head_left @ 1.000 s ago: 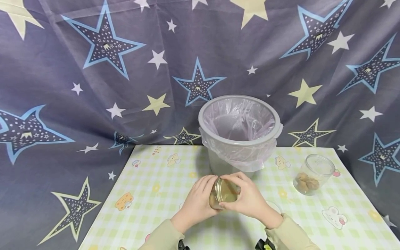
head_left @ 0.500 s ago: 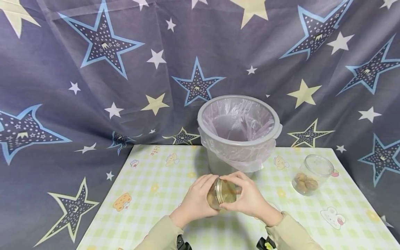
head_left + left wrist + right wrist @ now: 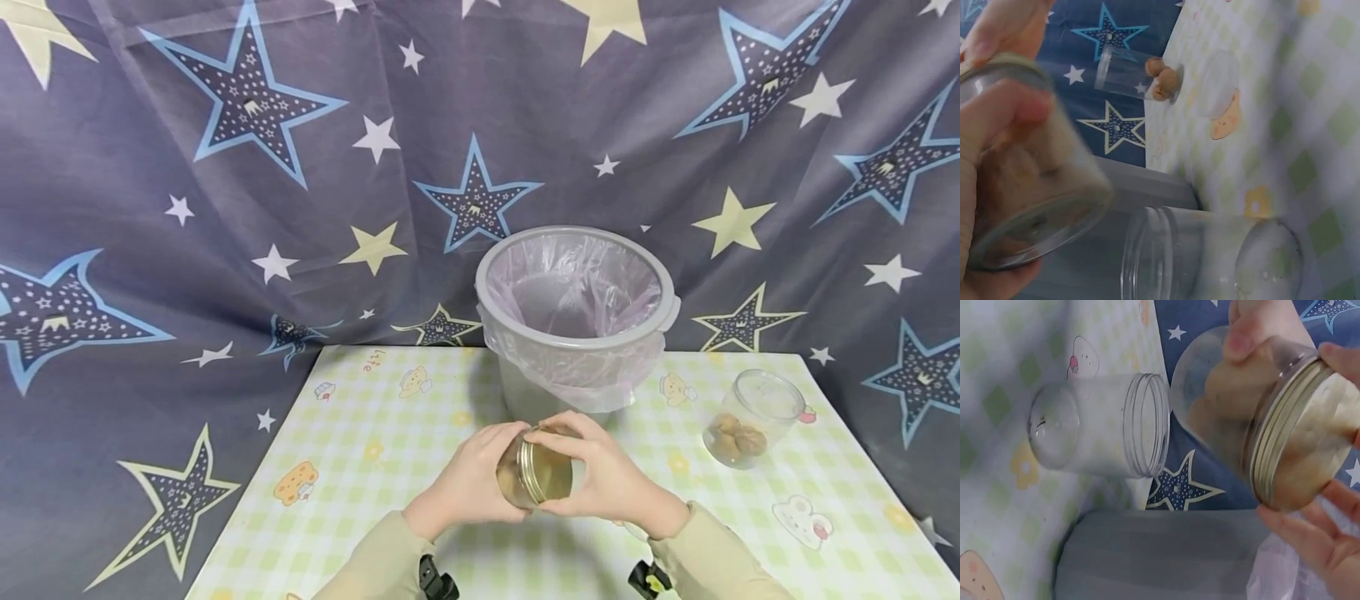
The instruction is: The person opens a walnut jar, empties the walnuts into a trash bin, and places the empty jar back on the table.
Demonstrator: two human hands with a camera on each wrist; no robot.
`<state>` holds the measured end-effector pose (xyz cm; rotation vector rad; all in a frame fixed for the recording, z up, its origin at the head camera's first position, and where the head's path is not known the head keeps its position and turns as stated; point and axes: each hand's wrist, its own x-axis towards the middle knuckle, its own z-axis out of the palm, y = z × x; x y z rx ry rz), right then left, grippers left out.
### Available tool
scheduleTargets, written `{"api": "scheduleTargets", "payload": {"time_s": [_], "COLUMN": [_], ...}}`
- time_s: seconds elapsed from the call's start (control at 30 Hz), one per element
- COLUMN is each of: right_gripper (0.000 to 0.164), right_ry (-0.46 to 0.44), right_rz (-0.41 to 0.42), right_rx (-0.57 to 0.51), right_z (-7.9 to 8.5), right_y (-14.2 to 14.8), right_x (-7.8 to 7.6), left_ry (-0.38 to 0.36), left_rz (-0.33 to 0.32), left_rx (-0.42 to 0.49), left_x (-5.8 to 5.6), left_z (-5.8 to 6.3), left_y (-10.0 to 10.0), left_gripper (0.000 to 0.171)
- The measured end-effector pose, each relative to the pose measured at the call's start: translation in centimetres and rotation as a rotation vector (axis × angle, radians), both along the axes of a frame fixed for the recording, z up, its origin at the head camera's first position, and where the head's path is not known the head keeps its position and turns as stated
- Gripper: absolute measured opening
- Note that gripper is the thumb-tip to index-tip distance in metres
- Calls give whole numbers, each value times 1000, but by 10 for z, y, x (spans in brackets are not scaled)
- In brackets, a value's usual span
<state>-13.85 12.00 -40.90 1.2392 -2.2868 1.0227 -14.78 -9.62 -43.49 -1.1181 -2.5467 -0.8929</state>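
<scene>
Both hands hold a clear jar [image 3: 509, 482] with brown contents above the table, tilted on its side. My left hand [image 3: 472, 479] grips the jar's body. Fingers and thumb of my right hand [image 3: 611, 475] pinch the rim of its gold screw lid [image 3: 1310, 447]. The lid sits on the jar's mouth, facing right. Below the hands, an open clear jar [image 3: 1100, 422] with a threaded neck stands upright on the table; the hands and held jar hide it in the head view.
Behind the hands stands a grey bin [image 3: 577, 342] lined with a pinkish plastic bag. To its right is a lidded clear jar [image 3: 776, 408] holding several brown round pieces [image 3: 737, 437]. A clear round lid [image 3: 1219, 81] lies on the checked tablecloth [image 3: 360, 475]. Star-patterned cloth [image 3: 315, 200] hangs behind.
My right hand's fingers have shifted round the gold lid, and the hand has moved slightly right. The left hand keeps its grip on the jar, which has turned slightly.
</scene>
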Motion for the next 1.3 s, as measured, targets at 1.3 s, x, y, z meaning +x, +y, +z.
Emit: {"api": "scheduleTargets", "payload": {"time_s": [1.3], "right_gripper": [71], "right_ry": [-617], "right_rz": [-141], "right_rx": [-105], "right_z": [4], "right_y": [-7], "right_x": [4], "left_ry": [-72], "left_rz": [64], "left_rx": [-129], "left_x": [-1], "left_z": [12], "left_y": [-1], "left_gripper": [94]}}
